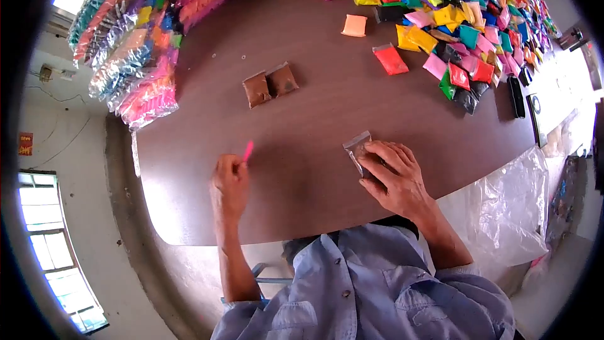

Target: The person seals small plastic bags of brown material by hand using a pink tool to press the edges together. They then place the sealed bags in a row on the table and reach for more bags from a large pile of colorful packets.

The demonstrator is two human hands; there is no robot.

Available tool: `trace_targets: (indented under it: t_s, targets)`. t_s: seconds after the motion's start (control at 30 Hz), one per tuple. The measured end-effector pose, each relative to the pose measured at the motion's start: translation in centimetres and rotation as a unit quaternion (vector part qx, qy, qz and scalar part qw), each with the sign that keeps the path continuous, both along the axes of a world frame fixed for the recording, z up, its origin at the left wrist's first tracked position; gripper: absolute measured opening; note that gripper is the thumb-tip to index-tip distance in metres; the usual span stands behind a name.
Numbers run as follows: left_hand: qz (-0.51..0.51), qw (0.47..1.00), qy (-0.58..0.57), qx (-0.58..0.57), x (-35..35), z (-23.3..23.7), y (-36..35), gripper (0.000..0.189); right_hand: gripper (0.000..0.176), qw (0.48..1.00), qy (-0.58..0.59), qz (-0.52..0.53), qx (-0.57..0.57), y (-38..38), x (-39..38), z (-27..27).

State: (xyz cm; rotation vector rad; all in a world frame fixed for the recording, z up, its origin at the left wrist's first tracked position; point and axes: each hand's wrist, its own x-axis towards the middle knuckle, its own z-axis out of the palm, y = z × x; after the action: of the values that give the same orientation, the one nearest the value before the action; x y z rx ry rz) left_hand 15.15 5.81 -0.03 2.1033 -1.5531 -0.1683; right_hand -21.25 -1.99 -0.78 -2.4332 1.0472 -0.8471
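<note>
My left hand [230, 184] is closed around a small bright pink stick [249, 149], whose end pokes up past the fingers; the rest is hidden in the fist. My right hand [397, 176] grips a small clear plastic packet [357, 143] at the table's near side, fingers over it and thumb at its lower edge. What lies inside the packet is mostly covered by the fingers. Farther back, two small brown packets, a left one [256, 91] and a right one [283, 80], lie side by side and touch.
A large heap of colourful packets [469, 34] covers the table's back right. A red packet [391, 60] and a peach packet [354, 25] lie apart from it. Bundled packets [129, 66] line the left edge. A clear plastic bag [511, 198] hangs by the right edge of the brown table [302, 182].
</note>
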Motion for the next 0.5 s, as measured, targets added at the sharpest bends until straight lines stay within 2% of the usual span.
trace_targets:
  t_s: [0.07,0.13,0.2,0.3,0.43,0.5]
  targets:
    - [0.013,0.992,0.099,0.081,-5.0,1.6,-0.9,0.013,0.048,1.000,0.001,0.018,-0.025,-0.1,-0.1,-0.3]
    - [-0.067,0.979,0.179,0.074,-9.9,1.8,-1.9,0.019,0.047,0.999,0.000,0.020,-0.029,-0.2,0.1,-0.3]
    - [-0.149,0.963,0.226,-0.006,-13.6,0.7,-3.0,0.020,0.045,0.999,0.002,0.016,-0.033,-0.1,0.0,-0.5]
    - [-0.200,0.966,0.164,-0.025,-15.1,-0.1,-4.5,0.016,0.043,0.999,-0.008,0.016,-0.036,-0.3,-0.3,-0.8]
    - [-0.190,0.969,0.158,-0.013,-15.5,-0.2,-5.3,0.010,0.039,1.000,-0.023,0.012,-0.016,-0.3,-0.1,-0.4]
    - [-0.198,0.975,0.089,-0.047,-15.3,-0.1,-5.9,0.006,0.038,1.000,-0.024,0.003,-0.014,-0.3,0.0,-0.1]
